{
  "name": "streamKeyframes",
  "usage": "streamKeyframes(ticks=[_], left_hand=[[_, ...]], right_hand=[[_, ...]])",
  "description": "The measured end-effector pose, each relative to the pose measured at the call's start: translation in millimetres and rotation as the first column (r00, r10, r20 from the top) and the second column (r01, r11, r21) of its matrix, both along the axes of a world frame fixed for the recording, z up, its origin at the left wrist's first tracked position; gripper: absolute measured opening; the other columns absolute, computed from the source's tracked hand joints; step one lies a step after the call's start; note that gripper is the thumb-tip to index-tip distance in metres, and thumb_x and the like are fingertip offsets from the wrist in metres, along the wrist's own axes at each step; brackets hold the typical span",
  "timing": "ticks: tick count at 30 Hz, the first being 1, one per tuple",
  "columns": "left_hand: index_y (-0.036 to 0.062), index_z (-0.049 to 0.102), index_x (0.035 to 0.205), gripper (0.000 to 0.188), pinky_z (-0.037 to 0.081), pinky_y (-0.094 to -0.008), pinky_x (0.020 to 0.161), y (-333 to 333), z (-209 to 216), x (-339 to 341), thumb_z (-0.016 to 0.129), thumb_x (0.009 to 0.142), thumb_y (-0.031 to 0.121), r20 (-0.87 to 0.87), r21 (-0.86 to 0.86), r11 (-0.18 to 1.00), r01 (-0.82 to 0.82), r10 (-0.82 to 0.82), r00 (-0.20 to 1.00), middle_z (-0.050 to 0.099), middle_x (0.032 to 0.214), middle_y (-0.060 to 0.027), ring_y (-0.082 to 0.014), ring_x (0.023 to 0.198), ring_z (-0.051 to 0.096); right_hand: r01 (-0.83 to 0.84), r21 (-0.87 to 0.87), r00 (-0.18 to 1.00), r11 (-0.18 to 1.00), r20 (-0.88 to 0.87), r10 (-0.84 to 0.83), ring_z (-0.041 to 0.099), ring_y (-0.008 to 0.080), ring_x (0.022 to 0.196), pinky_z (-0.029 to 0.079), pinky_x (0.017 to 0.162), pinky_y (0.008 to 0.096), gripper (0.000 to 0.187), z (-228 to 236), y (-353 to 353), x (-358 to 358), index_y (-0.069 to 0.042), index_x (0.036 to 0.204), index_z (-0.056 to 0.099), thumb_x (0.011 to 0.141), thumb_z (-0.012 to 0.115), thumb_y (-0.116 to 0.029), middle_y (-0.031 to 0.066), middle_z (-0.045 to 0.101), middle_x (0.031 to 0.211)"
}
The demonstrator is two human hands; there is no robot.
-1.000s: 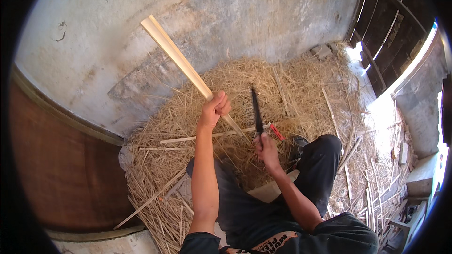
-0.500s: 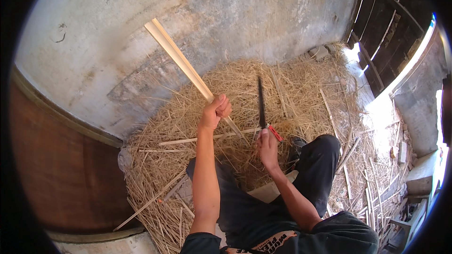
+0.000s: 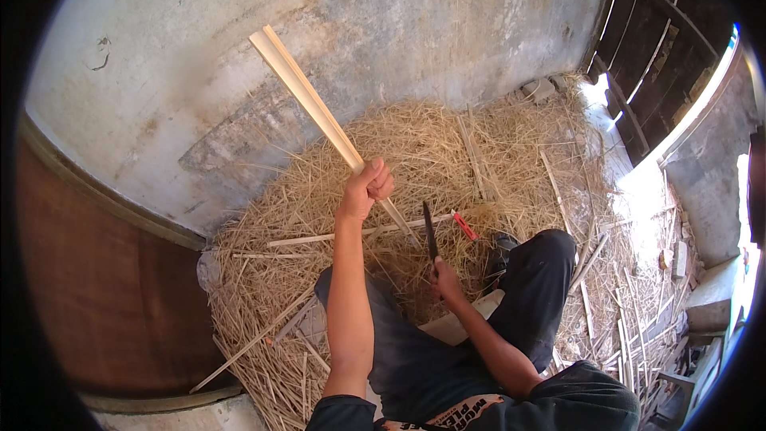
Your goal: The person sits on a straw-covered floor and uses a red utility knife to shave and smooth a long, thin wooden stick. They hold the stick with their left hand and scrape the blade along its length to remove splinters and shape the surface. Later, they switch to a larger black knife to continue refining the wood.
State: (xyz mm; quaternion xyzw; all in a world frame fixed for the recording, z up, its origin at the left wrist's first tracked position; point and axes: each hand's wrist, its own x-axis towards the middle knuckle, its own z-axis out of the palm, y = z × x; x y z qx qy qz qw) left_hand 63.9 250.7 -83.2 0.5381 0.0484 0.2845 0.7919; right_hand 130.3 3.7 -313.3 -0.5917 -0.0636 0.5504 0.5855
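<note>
While gripped: strip (image 3: 315, 108); seemingly knife (image 3: 430, 233).

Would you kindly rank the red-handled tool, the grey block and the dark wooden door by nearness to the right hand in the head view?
From the right hand:
1. Red-handled tool, on the straw just up and right of the hand.
2. Grey block, at the foot of the wall, far side of the straw.
3. Dark wooden door, upper right, farthest.

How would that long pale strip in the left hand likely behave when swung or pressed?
The pale strip looks thin and split lengthwise, so it is probably light. It stands straight above the left hand without drooping, so likely fairly stiff, perhaps springy. Its flat sides suggest it would not roll on the straw.
</note>
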Motion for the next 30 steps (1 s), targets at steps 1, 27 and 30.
streamKeyframes(ticks=[1, 27, 30], left_hand=[[0.0188, 0.031, 0.06, 0.059, 0.017, -0.03, 0.047, -1.1, 0.0, -1.0, 0.063, 0.104, 0.041, -0.004, -0.009, 1.0, -0.002, 0.002, 1.0, 0.022, 0.053, 0.0069, -0.0089, 0.045, 0.021], [0.0193, 0.033, 0.062, 0.058, 0.017, -0.0293, 0.048, 7.4, -4.8, -6.1, 0.063, 0.102, 0.049, -0.038, 0.077, 0.997, -0.008, 0.011, 0.999, 0.024, 0.055, 0.0067, -0.0086, 0.047, 0.024], [0.0186, 0.03, 0.061, 0.061, 0.018, -0.0299, 0.048, -2.9, -1.5, -0.5, 0.059, 0.105, 0.049, -0.029, 0.095, 0.993, -0.071, 0.075, 0.997, 0.023, 0.055, 0.0061, -0.0096, 0.047, 0.023]], right_hand=[[0.074, 0.065, 0.997, 0.995, -0.041, -0.071, 0.039, 0.0084, 0.049, 0.031, 0.045, 0.0281, 0.04, 20.7, 3.7, 1.2, -0.013, 0.088, 0.048, 0.111, 0.043, -0.045, -0.003, 0.044, 0.066], [-0.035, -0.176, 0.941, 0.984, -0.336, -0.027, 0.033, 0.0095, 0.045, 0.027, 0.043, 0.0297, 0.039, 22.7, -1.3, -21.4, -0.016, 0.095, 0.049, 0.106, 0.053, -0.052, -0.0035, 0.038, 0.062], [-0.05, -0.013, 0.93, 0.999, -0.365, 0.041, 0.033, 0.0088, 0.046, 0.028, 0.043, 0.0284, 0.036, 45.7, -3.8, 2.1, -0.017, 0.095, 0.048, 0.106, 0.055, -0.051, -0.0037, 0.038, 0.063]])
